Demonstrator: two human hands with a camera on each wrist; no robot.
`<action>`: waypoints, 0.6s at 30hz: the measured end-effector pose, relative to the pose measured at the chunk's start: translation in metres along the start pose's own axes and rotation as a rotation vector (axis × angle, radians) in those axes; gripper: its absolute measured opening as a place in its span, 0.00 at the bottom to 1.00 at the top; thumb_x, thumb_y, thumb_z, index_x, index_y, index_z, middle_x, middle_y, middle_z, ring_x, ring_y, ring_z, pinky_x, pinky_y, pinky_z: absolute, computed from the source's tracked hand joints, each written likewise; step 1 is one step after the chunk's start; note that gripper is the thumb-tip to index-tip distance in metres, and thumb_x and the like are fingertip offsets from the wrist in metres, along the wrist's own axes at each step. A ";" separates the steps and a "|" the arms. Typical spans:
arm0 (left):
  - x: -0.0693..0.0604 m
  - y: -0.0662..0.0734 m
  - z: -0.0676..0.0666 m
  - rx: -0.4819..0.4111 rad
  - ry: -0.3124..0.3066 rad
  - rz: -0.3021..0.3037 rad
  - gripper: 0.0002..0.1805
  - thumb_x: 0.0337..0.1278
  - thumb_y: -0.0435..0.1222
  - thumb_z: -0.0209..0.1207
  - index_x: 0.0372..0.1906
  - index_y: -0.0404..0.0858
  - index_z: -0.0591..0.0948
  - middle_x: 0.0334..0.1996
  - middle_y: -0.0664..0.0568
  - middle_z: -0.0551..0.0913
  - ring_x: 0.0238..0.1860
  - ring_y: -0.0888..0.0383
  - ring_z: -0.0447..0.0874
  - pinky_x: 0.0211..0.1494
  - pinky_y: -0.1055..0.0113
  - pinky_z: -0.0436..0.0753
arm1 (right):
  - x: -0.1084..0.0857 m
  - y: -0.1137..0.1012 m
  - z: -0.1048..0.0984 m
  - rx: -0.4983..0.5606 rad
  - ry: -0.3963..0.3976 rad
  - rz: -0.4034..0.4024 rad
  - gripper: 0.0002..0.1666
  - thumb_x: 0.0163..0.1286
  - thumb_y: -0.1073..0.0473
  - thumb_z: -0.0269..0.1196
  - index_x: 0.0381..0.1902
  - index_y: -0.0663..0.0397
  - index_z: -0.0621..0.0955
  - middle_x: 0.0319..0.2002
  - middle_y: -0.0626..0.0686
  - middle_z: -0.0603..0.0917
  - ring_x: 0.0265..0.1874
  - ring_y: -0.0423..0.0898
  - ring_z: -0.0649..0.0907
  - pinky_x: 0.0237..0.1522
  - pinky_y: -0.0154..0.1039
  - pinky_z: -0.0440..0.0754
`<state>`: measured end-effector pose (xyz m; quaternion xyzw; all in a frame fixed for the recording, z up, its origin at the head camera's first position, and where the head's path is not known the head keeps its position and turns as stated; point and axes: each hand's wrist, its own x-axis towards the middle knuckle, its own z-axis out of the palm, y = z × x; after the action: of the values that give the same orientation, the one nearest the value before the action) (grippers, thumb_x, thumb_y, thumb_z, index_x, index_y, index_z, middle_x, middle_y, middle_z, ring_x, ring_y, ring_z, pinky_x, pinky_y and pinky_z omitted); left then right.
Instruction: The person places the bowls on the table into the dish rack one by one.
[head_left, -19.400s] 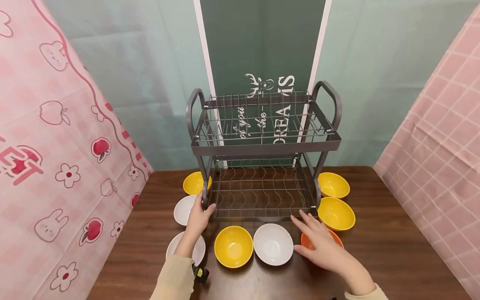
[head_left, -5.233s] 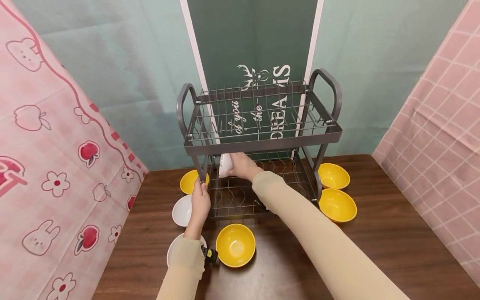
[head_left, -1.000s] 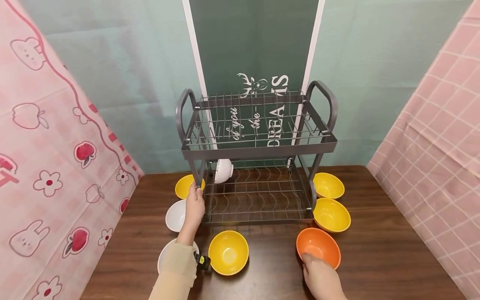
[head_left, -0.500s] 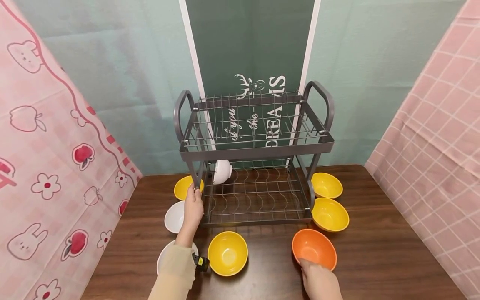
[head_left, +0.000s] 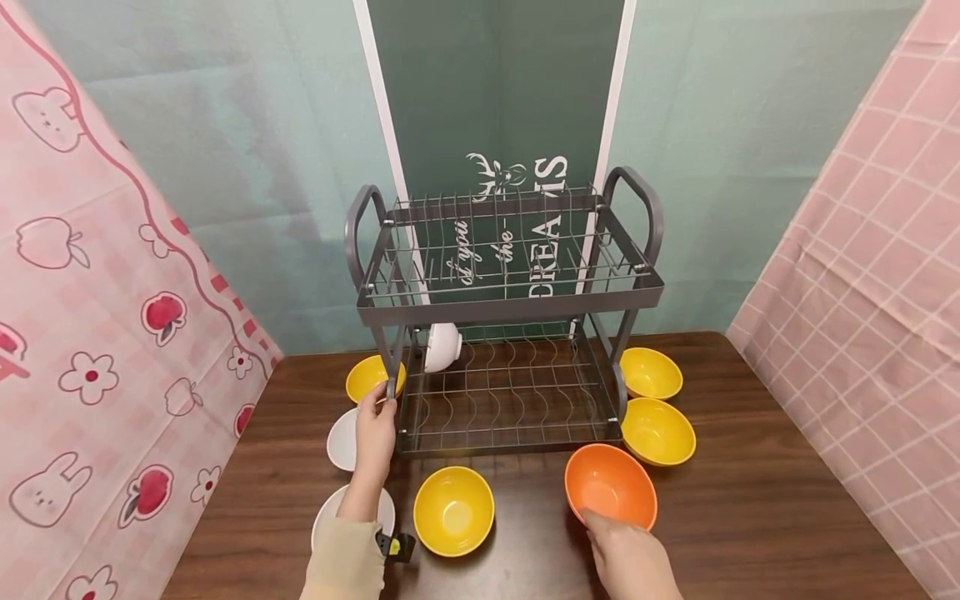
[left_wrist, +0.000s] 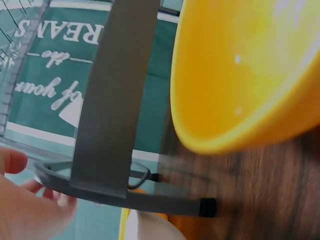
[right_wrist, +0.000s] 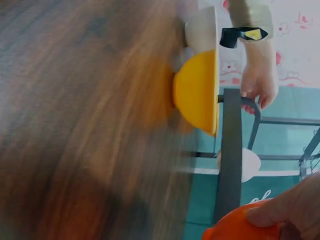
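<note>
Orange bowl (head_left: pixel 609 479) is pinched at its near rim between the thumb and fingers of a person's right hand (head_left: pixel 630 554), just beside the near right corner of a 2-tier rack (head_left: pixel 510 308). Fingers of the left hand (head_left: pixel 375 433) clamp the rack's left side. 1 white bowl (head_left: pixel 445 347) stands on edge inside, far left.

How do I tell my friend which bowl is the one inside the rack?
Find the big gray two-tier rack on the wooden table. On its lower shelf, at the left end, is a white bowl. It's the rack's only bowl, tipped sideways, while the other white bowls sit on the table.
</note>
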<state>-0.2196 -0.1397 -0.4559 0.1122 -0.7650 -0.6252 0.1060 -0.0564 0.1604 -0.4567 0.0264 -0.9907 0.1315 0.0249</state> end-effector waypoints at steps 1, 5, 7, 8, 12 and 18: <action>-0.005 0.001 0.000 -0.008 0.029 0.002 0.21 0.64 0.29 0.45 0.61 0.29 0.68 0.56 0.36 0.66 0.55 0.44 0.70 0.60 0.54 0.72 | 0.000 -0.001 -0.001 -0.006 0.015 -0.011 0.10 0.55 0.59 0.66 0.38 0.46 0.82 0.28 0.45 0.86 0.21 0.43 0.80 0.26 0.41 0.79; -0.023 0.004 0.003 0.017 0.130 0.086 0.20 0.56 0.27 0.50 0.55 0.29 0.72 0.52 0.37 0.63 0.55 0.44 0.61 0.57 0.58 0.66 | 0.000 -0.008 -0.004 -0.029 0.071 -0.057 0.11 0.54 0.59 0.67 0.37 0.45 0.81 0.28 0.44 0.86 0.23 0.43 0.81 0.27 0.40 0.79; -0.033 0.007 0.007 0.074 0.142 0.161 0.19 0.53 0.26 0.53 0.53 0.30 0.74 0.49 0.38 0.63 0.53 0.47 0.59 0.50 0.62 0.64 | 0.000 -0.012 -0.004 -0.041 0.090 -0.079 0.11 0.54 0.59 0.67 0.36 0.44 0.81 0.29 0.43 0.86 0.24 0.42 0.80 0.28 0.38 0.79; -0.038 0.008 0.009 0.095 0.132 0.199 0.19 0.51 0.26 0.54 0.51 0.30 0.75 0.48 0.39 0.64 0.51 0.48 0.58 0.47 0.64 0.63 | 0.001 -0.014 -0.003 -0.044 0.097 -0.090 0.11 0.54 0.59 0.67 0.36 0.44 0.81 0.29 0.43 0.86 0.24 0.42 0.80 0.29 0.38 0.79; -0.059 0.016 0.019 0.106 -0.041 0.246 0.16 0.51 0.25 0.55 0.47 0.33 0.77 0.46 0.43 0.65 0.43 0.57 0.63 0.40 0.73 0.66 | 0.002 -0.021 -0.001 -0.064 0.122 -0.139 0.11 0.53 0.57 0.68 0.36 0.44 0.81 0.29 0.42 0.86 0.25 0.40 0.80 0.30 0.35 0.77; -0.081 0.026 0.029 0.087 -0.285 0.164 0.12 0.56 0.29 0.56 0.46 0.34 0.78 0.46 0.43 0.75 0.39 0.61 0.71 0.42 0.74 0.73 | 0.006 -0.032 -0.001 -0.052 0.177 -0.244 0.11 0.52 0.58 0.68 0.36 0.44 0.82 0.30 0.40 0.86 0.25 0.38 0.80 0.30 0.35 0.78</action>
<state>-0.1521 -0.0826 -0.4381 -0.0360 -0.8054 -0.5902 0.0424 -0.0605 0.1298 -0.4473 0.1344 -0.9770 0.1036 0.1289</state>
